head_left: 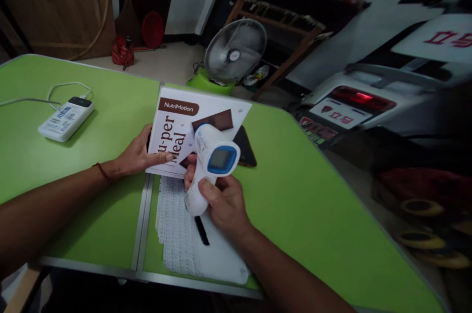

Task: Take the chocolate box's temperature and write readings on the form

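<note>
My left hand grips the left edge of a white box lettered "NutriMotion", its thumb lying across the front. In my right hand is a white infrared thermometer with a blue-rimmed screen. My fingers wrap round its handle, and its head is in front of the box, pointing away from me; whether they touch I cannot tell. Beneath my right hand lie patterned white sheets with a black strip, perhaps a pen, on them. A dark phone-like object is partly hidden behind the thermometer.
A white power bank with a cable lies at left on the green table, which has a metal seam down its middle. Beyond the table stand a fan, a red bag and, at right, a scooter.
</note>
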Action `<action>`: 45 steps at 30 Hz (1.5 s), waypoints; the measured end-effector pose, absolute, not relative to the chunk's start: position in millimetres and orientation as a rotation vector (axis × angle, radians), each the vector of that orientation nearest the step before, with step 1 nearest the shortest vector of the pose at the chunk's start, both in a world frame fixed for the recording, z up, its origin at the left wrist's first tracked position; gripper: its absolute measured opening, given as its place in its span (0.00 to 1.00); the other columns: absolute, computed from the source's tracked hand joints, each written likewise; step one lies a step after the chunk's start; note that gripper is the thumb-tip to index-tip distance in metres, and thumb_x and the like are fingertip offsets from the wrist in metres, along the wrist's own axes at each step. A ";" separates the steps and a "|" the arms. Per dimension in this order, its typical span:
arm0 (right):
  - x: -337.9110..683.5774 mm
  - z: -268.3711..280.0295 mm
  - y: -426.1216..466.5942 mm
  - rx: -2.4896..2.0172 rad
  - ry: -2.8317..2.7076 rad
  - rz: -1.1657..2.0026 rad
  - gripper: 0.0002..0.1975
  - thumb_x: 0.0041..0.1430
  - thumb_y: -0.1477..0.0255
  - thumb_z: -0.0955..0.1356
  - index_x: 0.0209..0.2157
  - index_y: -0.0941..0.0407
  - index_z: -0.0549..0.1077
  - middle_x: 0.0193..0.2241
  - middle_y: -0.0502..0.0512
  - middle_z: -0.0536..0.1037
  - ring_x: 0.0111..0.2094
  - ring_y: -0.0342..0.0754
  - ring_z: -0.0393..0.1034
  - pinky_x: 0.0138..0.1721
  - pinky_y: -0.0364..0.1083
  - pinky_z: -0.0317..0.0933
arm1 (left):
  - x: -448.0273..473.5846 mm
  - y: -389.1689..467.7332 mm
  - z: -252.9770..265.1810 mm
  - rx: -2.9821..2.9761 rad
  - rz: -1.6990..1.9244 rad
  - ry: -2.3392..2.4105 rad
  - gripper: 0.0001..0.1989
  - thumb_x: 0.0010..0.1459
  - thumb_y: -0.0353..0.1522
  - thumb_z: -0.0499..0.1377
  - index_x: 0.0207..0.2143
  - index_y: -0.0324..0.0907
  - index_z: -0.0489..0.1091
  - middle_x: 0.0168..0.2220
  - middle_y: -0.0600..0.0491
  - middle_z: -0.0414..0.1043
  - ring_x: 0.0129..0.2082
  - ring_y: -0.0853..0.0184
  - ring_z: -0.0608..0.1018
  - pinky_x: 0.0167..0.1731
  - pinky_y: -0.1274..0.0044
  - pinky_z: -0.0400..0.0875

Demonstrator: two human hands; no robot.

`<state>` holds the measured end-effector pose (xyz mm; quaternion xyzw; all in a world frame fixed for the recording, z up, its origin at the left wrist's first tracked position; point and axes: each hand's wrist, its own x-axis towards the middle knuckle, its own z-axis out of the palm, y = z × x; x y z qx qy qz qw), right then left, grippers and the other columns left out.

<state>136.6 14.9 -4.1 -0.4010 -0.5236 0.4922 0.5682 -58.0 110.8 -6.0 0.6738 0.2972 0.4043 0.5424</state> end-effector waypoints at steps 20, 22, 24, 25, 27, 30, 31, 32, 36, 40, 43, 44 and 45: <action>136.6 1.3 10.5 -0.940 -1.254 1.175 0.14 0.56 0.56 0.73 0.34 0.52 0.76 0.28 0.51 0.76 0.29 0.46 0.68 0.32 0.48 0.67 | -59.0 110.5 -5.3 1.601 0.969 0.669 0.35 0.48 0.41 0.72 0.53 0.40 0.61 0.47 0.45 0.74 0.48 0.54 0.78 0.44 0.64 0.77; 137.3 0.4 10.0 -0.944 -1.259 1.178 0.14 0.55 0.56 0.73 0.33 0.52 0.76 0.28 0.51 0.76 0.28 0.46 0.68 0.32 0.49 0.67 | -58.7 110.4 -4.8 1.602 0.972 0.681 0.35 0.47 0.41 0.72 0.52 0.39 0.61 0.47 0.44 0.74 0.48 0.53 0.78 0.43 0.63 0.77; 138.2 0.1 9.3 -0.955 -1.266 1.177 0.14 0.56 0.57 0.73 0.32 0.53 0.76 0.28 0.51 0.76 0.29 0.46 0.68 0.33 0.49 0.67 | -58.4 110.1 -4.0 1.592 0.978 0.697 0.35 0.47 0.42 0.73 0.51 0.39 0.61 0.46 0.44 0.75 0.47 0.53 0.78 0.43 0.62 0.77; 138.6 0.3 8.9 -0.961 -1.267 1.176 0.14 0.56 0.57 0.73 0.32 0.53 0.76 0.28 0.51 0.76 0.29 0.46 0.68 0.33 0.49 0.67 | -58.3 109.8 -3.5 1.584 0.984 0.711 0.35 0.46 0.42 0.73 0.51 0.39 0.61 0.46 0.44 0.75 0.47 0.53 0.78 0.43 0.62 0.77; 139.0 1.6 8.3 -0.971 -1.267 1.175 0.14 0.55 0.56 0.73 0.32 0.53 0.76 0.28 0.52 0.76 0.29 0.46 0.68 0.32 0.49 0.67 | -58.3 109.3 -2.6 1.576 1.000 0.737 0.34 0.46 0.42 0.73 0.49 0.39 0.62 0.45 0.44 0.75 0.47 0.53 0.78 0.43 0.62 0.78; 138.4 3.9 8.4 -0.979 -1.254 1.171 0.17 0.52 0.54 0.74 0.34 0.52 0.75 0.28 0.52 0.76 0.28 0.47 0.69 0.29 0.49 0.67 | -58.4 108.7 -1.8 1.594 1.039 0.756 0.33 0.46 0.43 0.73 0.48 0.40 0.62 0.46 0.45 0.75 0.49 0.53 0.77 0.45 0.61 0.78; 138.2 4.4 8.8 -0.979 -1.254 1.164 0.17 0.52 0.54 0.74 0.34 0.52 0.75 0.28 0.52 0.76 0.28 0.47 0.69 0.29 0.49 0.67 | -58.3 108.9 -1.8 1.604 1.055 0.758 0.33 0.46 0.42 0.73 0.48 0.41 0.62 0.47 0.45 0.75 0.49 0.53 0.77 0.45 0.61 0.78; 138.0 4.7 9.5 -0.976 -1.260 1.153 0.17 0.52 0.54 0.74 0.33 0.52 0.75 0.28 0.52 0.76 0.28 0.47 0.69 0.29 0.49 0.67 | -58.3 109.2 -1.9 1.615 1.069 0.759 0.33 0.46 0.42 0.73 0.49 0.41 0.62 0.47 0.45 0.74 0.50 0.53 0.77 0.46 0.61 0.78; 141.8 6.0 15.9 -0.997 -1.320 1.079 0.15 0.51 0.57 0.75 0.35 0.52 0.76 0.29 0.51 0.78 0.30 0.47 0.71 0.34 0.51 0.69 | -58.9 114.6 -4.4 1.626 1.156 0.727 0.34 0.46 0.42 0.73 0.50 0.41 0.60 0.50 0.45 0.71 0.52 0.53 0.76 0.49 0.62 0.77; 156.5 9.0 31.5 -1.137 -1.401 0.971 0.16 0.46 0.61 0.77 0.35 0.51 0.77 0.32 0.51 0.81 0.32 0.49 0.74 0.38 0.53 0.71 | -64.2 128.7 -10.4 1.673 1.268 0.758 0.38 0.46 0.41 0.74 0.53 0.44 0.58 0.53 0.45 0.69 0.56 0.52 0.73 0.52 0.62 0.75; 172.3 7.0 47.0 -1.268 -1.489 0.931 0.20 0.42 0.60 0.77 0.38 0.53 0.78 0.34 0.53 0.83 0.34 0.51 0.75 0.38 0.53 0.70 | -70.0 143.5 -16.2 1.692 1.285 0.769 0.41 0.46 0.42 0.74 0.56 0.45 0.56 0.55 0.45 0.66 0.58 0.51 0.71 0.52 0.63 0.74; 177.6 5.0 51.7 -1.317 -1.525 0.918 0.21 0.43 0.59 0.77 0.38 0.54 0.78 0.35 0.54 0.83 0.35 0.52 0.75 0.38 0.54 0.70 | -71.8 148.7 -18.2 1.692 1.285 0.768 0.41 0.46 0.43 0.74 0.57 0.45 0.56 0.56 0.45 0.66 0.58 0.51 0.71 0.52 0.63 0.74; 182.4 2.5 55.8 -1.378 -1.564 0.897 0.21 0.44 0.58 0.76 0.39 0.55 0.79 0.35 0.56 0.83 0.35 0.52 0.75 0.37 0.53 0.69 | -73.5 153.7 -20.1 1.693 1.279 0.761 0.42 0.46 0.44 0.74 0.57 0.46 0.56 0.56 0.45 0.66 0.59 0.50 0.71 0.52 0.62 0.73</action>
